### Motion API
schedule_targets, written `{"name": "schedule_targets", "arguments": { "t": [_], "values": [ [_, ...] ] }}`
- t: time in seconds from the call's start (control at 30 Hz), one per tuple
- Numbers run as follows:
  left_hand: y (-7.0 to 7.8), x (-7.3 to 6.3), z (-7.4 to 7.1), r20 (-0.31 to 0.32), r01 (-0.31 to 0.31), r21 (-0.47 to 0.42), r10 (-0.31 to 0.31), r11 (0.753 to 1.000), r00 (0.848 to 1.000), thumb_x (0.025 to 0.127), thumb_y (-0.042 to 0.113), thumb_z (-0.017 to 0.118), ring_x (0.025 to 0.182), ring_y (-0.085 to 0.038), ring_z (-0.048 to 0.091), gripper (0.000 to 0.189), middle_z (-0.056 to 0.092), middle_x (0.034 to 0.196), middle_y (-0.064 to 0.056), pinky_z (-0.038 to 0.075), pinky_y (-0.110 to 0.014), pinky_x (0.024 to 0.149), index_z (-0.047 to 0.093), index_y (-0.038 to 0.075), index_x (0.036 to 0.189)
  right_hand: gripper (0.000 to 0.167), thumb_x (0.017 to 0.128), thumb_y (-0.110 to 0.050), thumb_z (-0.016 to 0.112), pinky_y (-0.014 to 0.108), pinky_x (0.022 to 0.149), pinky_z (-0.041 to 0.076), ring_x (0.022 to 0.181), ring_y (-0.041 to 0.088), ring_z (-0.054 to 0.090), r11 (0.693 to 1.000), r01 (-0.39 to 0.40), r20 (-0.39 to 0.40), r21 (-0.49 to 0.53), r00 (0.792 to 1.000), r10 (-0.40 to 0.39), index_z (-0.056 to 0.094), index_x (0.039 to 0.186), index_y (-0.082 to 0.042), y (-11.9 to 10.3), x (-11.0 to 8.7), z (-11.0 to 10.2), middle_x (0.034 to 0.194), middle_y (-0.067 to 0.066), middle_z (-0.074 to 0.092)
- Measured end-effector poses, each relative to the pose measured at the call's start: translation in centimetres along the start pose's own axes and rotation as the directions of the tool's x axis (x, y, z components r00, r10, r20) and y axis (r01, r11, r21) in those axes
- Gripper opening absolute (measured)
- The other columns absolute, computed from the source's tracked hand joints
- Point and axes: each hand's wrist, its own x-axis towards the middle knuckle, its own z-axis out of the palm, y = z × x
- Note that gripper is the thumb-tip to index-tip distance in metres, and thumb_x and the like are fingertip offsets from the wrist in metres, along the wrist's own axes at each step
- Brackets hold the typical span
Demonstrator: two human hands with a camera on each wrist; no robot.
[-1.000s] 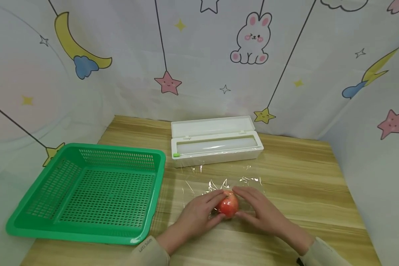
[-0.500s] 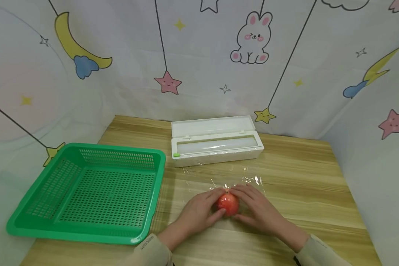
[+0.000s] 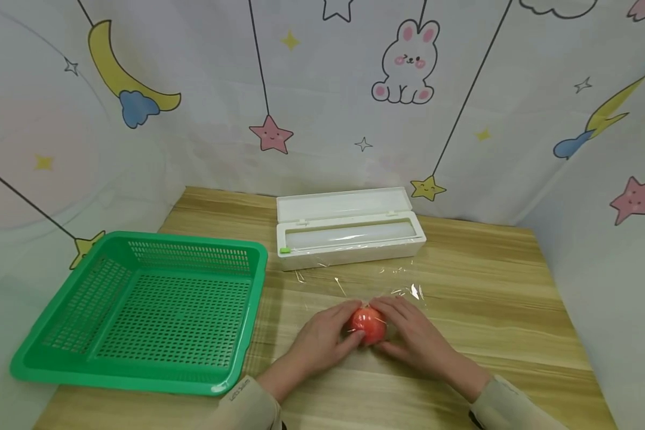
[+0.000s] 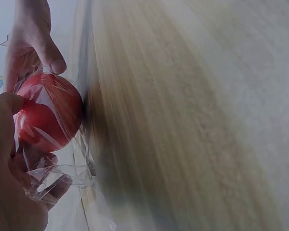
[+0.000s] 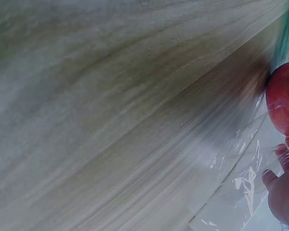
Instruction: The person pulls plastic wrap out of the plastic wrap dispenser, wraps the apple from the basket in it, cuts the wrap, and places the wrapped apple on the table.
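Note:
A red apple [image 3: 368, 326] sits on the table in front of me, covered in clear cling film [image 4: 58, 178] that shines over its skin. My left hand [image 3: 322, 337] curves round its left side, thumb on the near face and fingers over the far side. From the right, my right hand [image 3: 416, 331] holds it too, fingers over the top and thumb low at the near side. In the right wrist view, loose wrinkled film [image 5: 248, 187] spreads beside the apple and fingers. Parts of both hands' far fingertips are hidden behind the apple.
Behind the apple stands a white cling film box [image 3: 355, 255], its lid raised and a film roll inside. A green perforated plastic basket [image 3: 257, 298] is on the left of the wooden table [image 3: 489, 286]. Patterned cloth walls [image 3: 333, 161] enclose the table's back and sides.
The apple has rolled slightly away from me, its top turning toward the box. Both hands have moved forward with it, and the film spread beyond it is smaller.

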Motion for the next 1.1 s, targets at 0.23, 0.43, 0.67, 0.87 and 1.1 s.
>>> {"name": "schedule_targets", "arguments": {
  "t": [0.23, 0.43, 0.67, 0.87, 1.1],
  "values": [
    [0.1, -0.2, -0.2, -0.042, -0.013, 0.06, 0.015, 0.998, 0.999, 0.104, 0.046, 0.068, 0.143, -0.029, 0.056, 0.068, 0.056, 0.158, -0.009, 0.047, -0.049, 0.118, 0.05, 0.009, 0.158, 0.081, 0.081, -0.034, 0.095, 0.056, 0.118, 0.045, 0.135, 0.031, 0.059, 1.0, -0.025, 0.018, 0.019, 1.0, 0.024, 0.058, 0.148, -0.009, 0.0, 0.4, -0.1, 0.145, 0.007, 0.063],
    [-0.2, -0.2, -0.1, -0.164, -0.146, 0.147, 0.169, 0.978, 0.972, 0.091, 0.046, 0.084, 0.135, -0.026, 0.062, 0.072, 0.063, 0.149, -0.007, 0.053, -0.044, 0.112, 0.06, 0.01, 0.149, 0.081, 0.078, -0.029, 0.098, 0.06, 0.118, 0.044, 0.131, 0.032, 0.062, 0.997, -0.043, 0.026, 0.058, 0.999, 0.041, 0.059, 0.145, -0.009, 0.3, 0.7, -0.4, 0.14, 0.009, 0.066],
    [-0.3, 0.1, 0.1, -0.167, -0.188, 0.193, 0.221, 0.963, 0.961, 0.083, 0.04, 0.093, 0.129, -0.025, 0.066, 0.078, 0.066, 0.144, -0.006, 0.054, -0.042, 0.11, 0.061, 0.011, 0.147, 0.08, 0.078, -0.025, 0.097, 0.056, 0.11, 0.052, 0.125, 0.029, 0.064, 0.993, -0.046, 0.043, 0.11, 0.998, 0.042, 0.059, 0.147, -0.009, 0.7, 1.0, -0.6, 0.134, 0.006, 0.069],
    [-0.2, 0.4, 0.0, -0.146, -0.144, 0.202, 0.175, 0.969, 0.974, 0.081, 0.042, 0.094, 0.126, -0.026, 0.067, 0.081, 0.067, 0.142, -0.005, 0.055, -0.043, 0.108, 0.059, 0.012, 0.148, 0.081, 0.081, -0.029, 0.095, 0.051, 0.107, 0.055, 0.127, 0.022, 0.062, 0.985, -0.076, 0.092, 0.158, 0.994, 0.062, 0.057, 0.151, -0.013, 1.2, 1.2, -0.8, 0.136, 0.0, 0.068],
    [0.2, 1.0, -0.2, -0.073, -0.051, 0.171, 0.065, 0.984, 0.995, 0.085, 0.048, 0.09, 0.126, -0.025, 0.067, 0.082, 0.066, 0.144, -0.005, 0.055, -0.045, 0.108, 0.055, 0.014, 0.151, 0.081, 0.086, -0.034, 0.091, 0.054, 0.11, 0.052, 0.132, 0.026, 0.06, 0.964, -0.176, 0.198, 0.199, 0.971, 0.136, 0.054, 0.154, -0.012, 1.6, 1.7, -1.1, 0.143, 0.003, 0.066]
  ]
}}
